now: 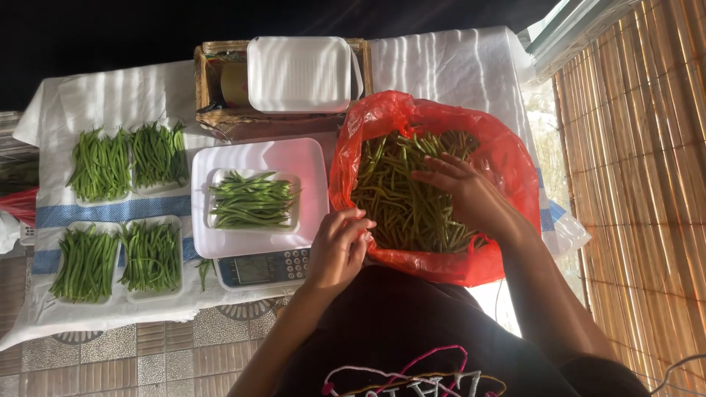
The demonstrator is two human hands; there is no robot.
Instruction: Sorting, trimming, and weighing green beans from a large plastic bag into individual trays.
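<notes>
1. Fingers: the right hand [467, 197] lay spread, released, flat on the loose green beans [401, 209] inside the red bag [507, 158], grasping nothing that showed. The left hand [338, 250] sat at the bag's near-left rim, fingers curled; whether they pinched beans or the plastic, I could not tell.
2. Table cloth [456, 66], white, ran under the bag and everything left of it.
3. Red bag: still heaped with loose beans; judged most of the stock unsorted.
4. Scale [257, 268], just left of the bag, carried a white tray of beans [252, 198] on its platform; judged this portion in progress.
5. Four filled trays [121, 213], well left of the bag beyond the scale; judged done.
6. Wicker basket [213, 88], up-left of the bag, with an empty white tray [300, 73] on top.
7. One stray bean [204, 270] lay left of the scale's display. Nothing blocked the path between bag and scale.
</notes>
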